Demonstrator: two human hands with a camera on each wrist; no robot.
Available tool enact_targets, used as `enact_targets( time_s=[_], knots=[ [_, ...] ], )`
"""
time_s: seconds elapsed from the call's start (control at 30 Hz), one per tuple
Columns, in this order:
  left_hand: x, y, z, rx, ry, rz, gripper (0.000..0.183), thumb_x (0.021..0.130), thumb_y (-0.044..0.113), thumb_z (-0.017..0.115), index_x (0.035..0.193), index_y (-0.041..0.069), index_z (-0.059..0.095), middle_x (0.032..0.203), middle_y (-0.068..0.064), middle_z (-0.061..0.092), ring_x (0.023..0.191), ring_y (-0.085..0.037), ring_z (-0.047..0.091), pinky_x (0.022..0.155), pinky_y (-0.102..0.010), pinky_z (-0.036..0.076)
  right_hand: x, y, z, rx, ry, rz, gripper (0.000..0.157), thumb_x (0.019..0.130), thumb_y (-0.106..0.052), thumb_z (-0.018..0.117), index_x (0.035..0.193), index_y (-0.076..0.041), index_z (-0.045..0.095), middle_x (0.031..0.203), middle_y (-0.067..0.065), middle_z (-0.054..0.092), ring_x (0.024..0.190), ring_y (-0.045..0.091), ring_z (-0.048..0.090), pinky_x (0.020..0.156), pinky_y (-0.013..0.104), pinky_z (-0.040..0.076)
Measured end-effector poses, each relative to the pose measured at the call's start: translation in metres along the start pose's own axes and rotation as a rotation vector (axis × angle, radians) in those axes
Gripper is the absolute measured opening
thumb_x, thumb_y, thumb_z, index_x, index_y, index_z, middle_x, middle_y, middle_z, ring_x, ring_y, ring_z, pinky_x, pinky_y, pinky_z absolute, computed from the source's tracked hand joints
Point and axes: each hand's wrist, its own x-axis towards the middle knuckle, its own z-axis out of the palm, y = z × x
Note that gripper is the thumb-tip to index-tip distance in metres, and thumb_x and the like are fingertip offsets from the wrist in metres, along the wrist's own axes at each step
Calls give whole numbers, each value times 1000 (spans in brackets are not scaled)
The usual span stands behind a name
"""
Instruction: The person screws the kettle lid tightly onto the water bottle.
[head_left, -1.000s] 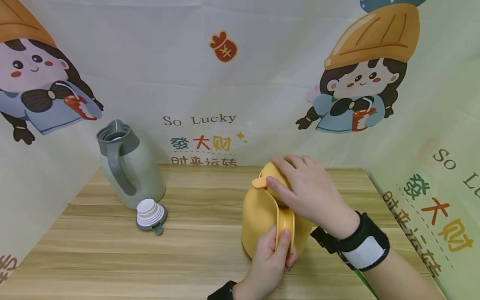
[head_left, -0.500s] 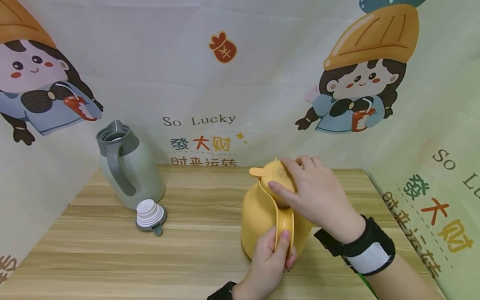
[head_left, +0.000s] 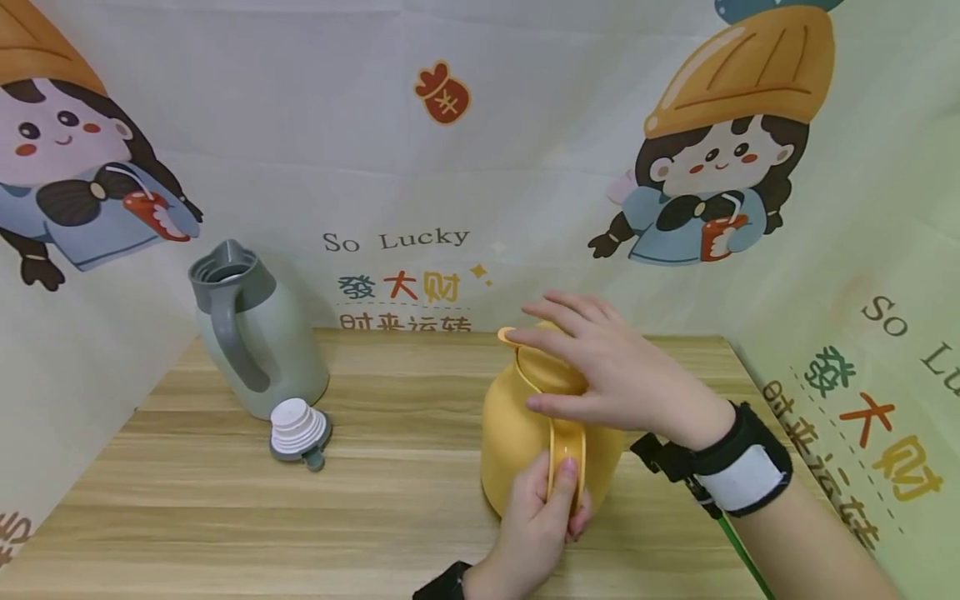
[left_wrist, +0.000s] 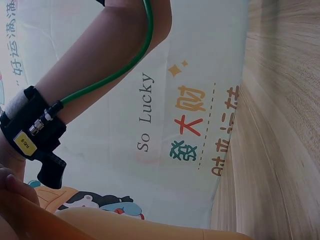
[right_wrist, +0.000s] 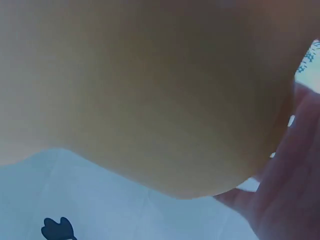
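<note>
Fingers of the left hand (head_left: pixel 531 517) curled round the handle (head_left: pixel 567 442) of a yellow jug (head_left: pixel 510 446), thumb lying along its outer face. Above, right hand (head_left: pixel 611 375) spread over the jug's lid (head_left: pixel 553 372), fingers apart and mostly straight, released rather than clenched; hard to tell from these views whether touching. Small tab (head_left: pixel 507 335) of the lid just poking out past the fingertips, towards the left. Round the wrists, black bands, one low at the picture's edge (head_left: pixel 442 582), the other with a pale patch (head_left: pixel 738 481) and a green cable (head_left: pixel 742 554) running from it. Yellow jug upright on the wooden table (head_left: pixel 390 533), right of centre, handle towards the person. Well apart, at the back left, a grey-green jug (head_left: pixel 292 350) with a dark grey handle (head_left: pixel 240 342), standing uncovered at the mouth. Near its foot, a stopper (head_left: pixel 298 429) with white ribbed rings on a grey base, lying ribs up. Behind everything, a pale printed cloth (head_left: pixel 337 108) with cartoon figures and lettering.
</note>
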Motion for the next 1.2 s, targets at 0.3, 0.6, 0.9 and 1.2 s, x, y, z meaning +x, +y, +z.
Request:
enact_targets(
  time_s=[0.3,0.6,0.9,1.2],
  knots=[
    [2,-6,-1,-6,-23,88,26,99,-6,27,77,-2,40,48,-10,40,38,-16,35,35,-20,32,7,14,5,118,-78,-43,51,86,-40,57,133,-25,46,130,1,45,121,19,37,98,44,32],
    [3,-5,-1,-14,-25,95,25,98,-6,28,77,-2,40,48,-9,40,39,-15,36,35,-20,32,8,1,11,-29,-27,135,51,88,-46,51,132,-22,47,117,3,53,108,21,46,89,43,39],
    [2,-3,-2,-19,-26,73,25,99,-4,28,77,-1,40,49,-10,40,40,-15,36,36,-21,34,12,-19,14,-181,-19,334,55,89,-51,46,129,-13,49,113,13,54,103,31,49,84,46,43],
    [1,-4,-3,-26,-33,72,26,99,-4,27,77,-2,40,49,-10,40,40,-15,36,36,-21,33,7,-17,13,-164,-50,326,63,90,-57,40,133,-12,44,116,17,52,105,33,46,87,48,40]
  ],
)
